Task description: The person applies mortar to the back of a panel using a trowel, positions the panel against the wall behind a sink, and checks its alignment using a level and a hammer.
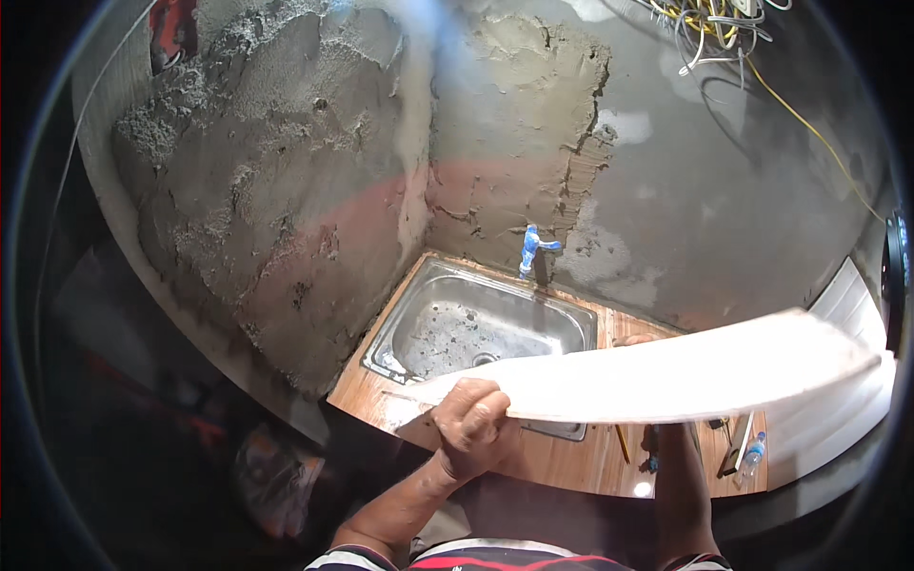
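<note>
A long white panel [666, 381] spans the space above the counter, its broad face washed out by glare. My left hand [471, 423] is closed around its left end, knuckles up. Most of my right hand [640, 340] is hidden by the panel; its forearm passes underneath and a few fingers show at the far edge, gripping it. Below the panel lies a stainless steel sink [386, 352], dusty and spotted with debris, partly covered by it. The sink is set in a wood-patterned countertop [571, 466].
A blue-wrapped tap [530, 249] stands behind the sink. Rough grey plastered walls [276, 181] meet at the corner. More white ribbed panels [843, 419] rest at the right, near a clear plastic bottle [753, 455] and a pencil-like stick [623, 443]. Coiled cables [714, 24] hang at upper right.
</note>
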`<state>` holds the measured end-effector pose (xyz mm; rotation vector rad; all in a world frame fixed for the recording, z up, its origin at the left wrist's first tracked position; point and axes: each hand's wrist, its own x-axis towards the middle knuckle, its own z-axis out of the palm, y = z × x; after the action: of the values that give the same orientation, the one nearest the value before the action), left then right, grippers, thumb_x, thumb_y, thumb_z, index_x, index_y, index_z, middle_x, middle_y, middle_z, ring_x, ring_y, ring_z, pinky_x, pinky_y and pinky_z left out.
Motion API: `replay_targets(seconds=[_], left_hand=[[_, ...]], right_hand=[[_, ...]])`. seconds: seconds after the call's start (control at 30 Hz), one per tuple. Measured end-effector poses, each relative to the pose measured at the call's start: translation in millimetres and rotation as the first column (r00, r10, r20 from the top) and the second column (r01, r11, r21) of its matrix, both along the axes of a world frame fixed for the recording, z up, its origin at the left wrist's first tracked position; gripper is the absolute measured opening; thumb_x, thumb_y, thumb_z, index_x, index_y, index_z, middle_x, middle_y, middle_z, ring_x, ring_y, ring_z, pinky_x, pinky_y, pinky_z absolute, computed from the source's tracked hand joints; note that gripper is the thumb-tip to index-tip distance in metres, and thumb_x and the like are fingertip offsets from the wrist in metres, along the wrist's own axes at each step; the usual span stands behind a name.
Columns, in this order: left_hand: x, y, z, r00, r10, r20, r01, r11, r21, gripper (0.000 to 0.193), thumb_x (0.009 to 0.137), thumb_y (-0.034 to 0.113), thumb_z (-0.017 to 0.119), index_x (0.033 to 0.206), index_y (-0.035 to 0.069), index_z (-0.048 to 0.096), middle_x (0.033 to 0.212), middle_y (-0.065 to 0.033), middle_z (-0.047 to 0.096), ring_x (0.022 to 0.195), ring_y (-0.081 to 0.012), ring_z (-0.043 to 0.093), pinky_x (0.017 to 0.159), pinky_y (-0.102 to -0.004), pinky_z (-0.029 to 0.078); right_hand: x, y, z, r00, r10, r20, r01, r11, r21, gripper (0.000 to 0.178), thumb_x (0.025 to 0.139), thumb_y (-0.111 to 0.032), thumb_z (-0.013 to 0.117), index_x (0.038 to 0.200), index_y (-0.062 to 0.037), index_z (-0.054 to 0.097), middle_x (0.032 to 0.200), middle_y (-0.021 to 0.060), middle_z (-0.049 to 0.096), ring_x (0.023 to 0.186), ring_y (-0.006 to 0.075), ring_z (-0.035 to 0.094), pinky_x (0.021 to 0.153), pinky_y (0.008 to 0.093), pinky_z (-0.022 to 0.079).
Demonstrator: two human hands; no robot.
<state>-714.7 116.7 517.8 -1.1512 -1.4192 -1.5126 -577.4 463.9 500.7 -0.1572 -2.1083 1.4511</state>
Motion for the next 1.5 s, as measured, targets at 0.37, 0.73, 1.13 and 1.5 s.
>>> replay_targets(seconds=[0.37,0.73,1.13,1.5], left_hand=[[76,12,22,0.976,-0.207,-0.066,0.203,0.977,-0.069,0.029,0.064,-0.004,0.077,0.088,0.005,0.063,0.082,-0.0082,0.064,0.070,-0.0255,0.066,0.062,-0.0348,0.056],[124,34,38,0.891,-0.437,-0.122,0.417,0.895,-0.159,0.031,0.067,0.000,0.075,0.096,0.004,0.065,0.085,-0.0117,0.062,0.070,-0.0284,0.062,0.062,-0.0390,0.052],[186,59,129,0.773,-0.580,-0.256,0.411,0.766,-0.495,0.019,0.087,0.019,0.079,0.087,0.007,0.064,0.081,-0.0108,0.057,0.074,-0.0291,0.061,0.062,-0.0390,0.047],[259,9,194,0.523,-0.814,-0.253,0.294,0.451,-0.843,0.015,0.082,0.000,0.075,0.097,0.001,0.070,0.089,-0.0103,0.065,0.083,-0.0219,0.069,0.070,-0.0357,0.057]], right_hand=[[98,-16,-29,0.980,-0.038,-0.195,-0.033,0.937,-0.347,0.033,0.096,-0.029,0.070,0.108,0.0019,0.068,0.098,0.0136,0.071,0.093,0.0231,0.068,0.083,0.0412,0.055],[168,-29,-45,0.926,-0.086,-0.367,-0.112,0.867,-0.485,0.038,0.095,-0.035,0.072,0.107,0.0004,0.065,0.100,0.0133,0.069,0.100,0.0259,0.066,0.091,0.0465,0.052],[303,-58,-58,0.736,-0.201,-0.646,-0.019,0.948,-0.317,0.044,0.094,-0.042,0.073,0.107,-0.0013,0.062,0.101,0.0129,0.066,0.107,0.0291,0.065,0.099,0.0523,0.049],[359,-232,-61,0.390,-0.674,-0.627,0.087,0.705,-0.704,0.038,0.085,-0.018,0.082,0.117,-0.0025,0.070,0.110,0.0148,0.074,0.102,0.0329,0.073,0.085,0.0507,0.062]])
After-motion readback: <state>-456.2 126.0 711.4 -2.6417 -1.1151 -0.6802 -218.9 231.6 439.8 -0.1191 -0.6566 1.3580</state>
